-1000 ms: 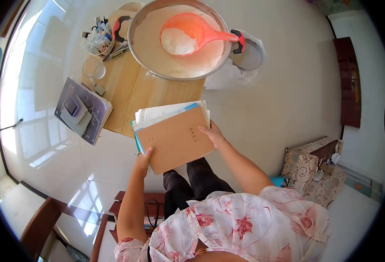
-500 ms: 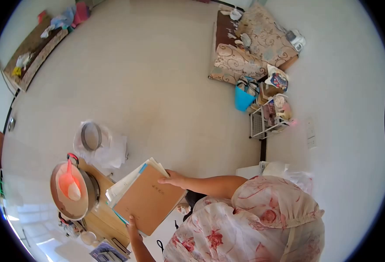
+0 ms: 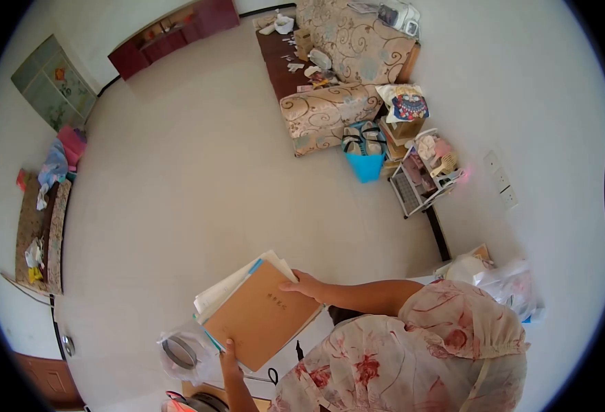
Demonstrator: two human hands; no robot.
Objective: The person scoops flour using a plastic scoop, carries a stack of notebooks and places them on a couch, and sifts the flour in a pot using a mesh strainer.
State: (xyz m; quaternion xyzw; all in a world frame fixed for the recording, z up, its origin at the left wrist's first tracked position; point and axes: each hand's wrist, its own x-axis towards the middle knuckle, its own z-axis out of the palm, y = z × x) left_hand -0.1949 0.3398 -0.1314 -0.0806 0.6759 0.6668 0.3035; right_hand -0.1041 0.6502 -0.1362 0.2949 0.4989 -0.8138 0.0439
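Note:
A stack of papers and notebooks [image 3: 264, 316] with a brown cover on top is held in front of my body. My left hand [image 3: 230, 357] grips its lower left edge, thumb on the cover. My right hand [image 3: 304, 284] is closed on the upper right edge, its thumb also on top. White sheets and a blue strip stick out along the upper left side. The fingers under the stack are hidden.
Below left are a round sieve [image 3: 179, 352] on a plastic bag and part of a pan [image 3: 203, 402]. A patterned sofa [image 3: 336, 110], a blue basket [image 3: 365, 165] and a small rack [image 3: 422, 175] stand ahead to the right. Plastic bags [image 3: 512, 285] lie at the right.
The view has swung right, away from the wooden table and the pan of white powder, towards the sofa and rack. Both hands still hold the stack.

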